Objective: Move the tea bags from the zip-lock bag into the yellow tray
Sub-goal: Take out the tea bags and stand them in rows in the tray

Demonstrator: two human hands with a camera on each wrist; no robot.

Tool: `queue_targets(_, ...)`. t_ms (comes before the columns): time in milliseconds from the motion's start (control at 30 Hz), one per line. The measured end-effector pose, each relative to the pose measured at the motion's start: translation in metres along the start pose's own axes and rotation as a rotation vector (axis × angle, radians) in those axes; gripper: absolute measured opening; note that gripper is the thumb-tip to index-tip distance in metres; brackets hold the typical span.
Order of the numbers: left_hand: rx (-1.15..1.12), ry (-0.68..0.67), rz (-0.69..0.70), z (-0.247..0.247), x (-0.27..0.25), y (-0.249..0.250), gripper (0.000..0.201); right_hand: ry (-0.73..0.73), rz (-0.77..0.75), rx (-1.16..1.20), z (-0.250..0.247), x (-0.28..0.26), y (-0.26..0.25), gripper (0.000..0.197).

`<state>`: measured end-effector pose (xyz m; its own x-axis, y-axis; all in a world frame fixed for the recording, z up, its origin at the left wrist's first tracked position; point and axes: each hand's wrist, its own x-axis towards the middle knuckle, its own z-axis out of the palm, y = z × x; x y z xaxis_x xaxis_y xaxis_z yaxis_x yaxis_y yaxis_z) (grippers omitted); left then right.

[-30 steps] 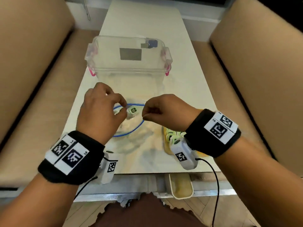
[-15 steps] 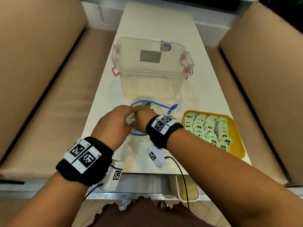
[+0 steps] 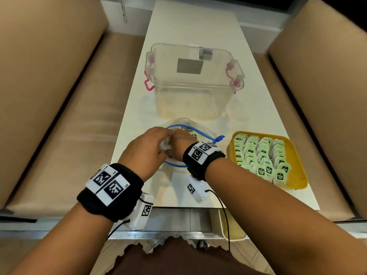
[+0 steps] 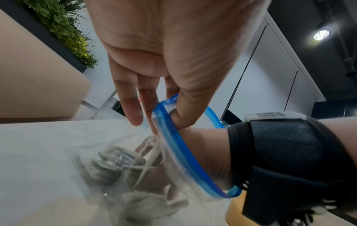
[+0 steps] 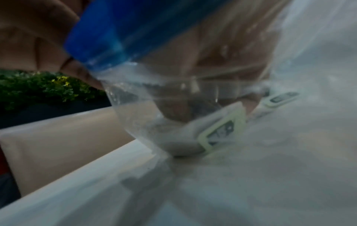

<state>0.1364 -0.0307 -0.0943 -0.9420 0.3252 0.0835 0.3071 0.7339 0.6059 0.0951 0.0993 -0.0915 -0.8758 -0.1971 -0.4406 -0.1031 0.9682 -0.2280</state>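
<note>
Step in hand: I am reaching into the clear zip-lock bag with the blue seal rim (image 3: 179, 129) for more of the pale-green-tagged paper tea bags (image 5: 222, 131) that lie at its bottom on the long white table (image 3: 190, 26).
My left hand (image 3: 144, 153): thumb and forefinger pinch the blue rim and hold the mouth open; the other fingers (image 4: 128, 105) hang straight and slightly spread, holding nothing.
My right hand (image 3: 178, 144): it is inside the bag up to the wrist. Seen through the plastic in the right wrist view, the fingertips are down at a tea bag, but I cannot tell whether they have closed on it.
Where the tea bags are: a few are in the zip-lock bag; most stand in neat rows in the square yellow plastic tray (image 3: 296, 155), just to the right of the bag, so I judge the task far along.
Next move calls for: a firm pinch on one tea bag, a lift clear of the rim while my left hand keeps the mouth wide, then a short carry rightward to a free spot in the tray.
Hard to make out: my right fingers are blurred behind crumpled plastic, and the count of tea bags left in the bag is unclear.
</note>
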Motion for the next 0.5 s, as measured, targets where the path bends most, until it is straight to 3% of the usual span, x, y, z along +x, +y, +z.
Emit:
queue_targets(133,-0.026,0.009,0.008,0.001,-0.001,-0.001,0.056,0.019,0.045,0.076,0.001,-0.001,0.002,0.001)
queue_targets(300,-0.049,0.023,0.000,0.003,0.002,0.000,0.056,0.049,0.057,0.053,-0.003,-0.004,0.006,0.005)
queue_targets(500,-0.030,0.031,-0.025,0.006,0.008,0.005,0.055,0.157,0.013,-0.038,-0.008,-0.020,0.014,0.024)
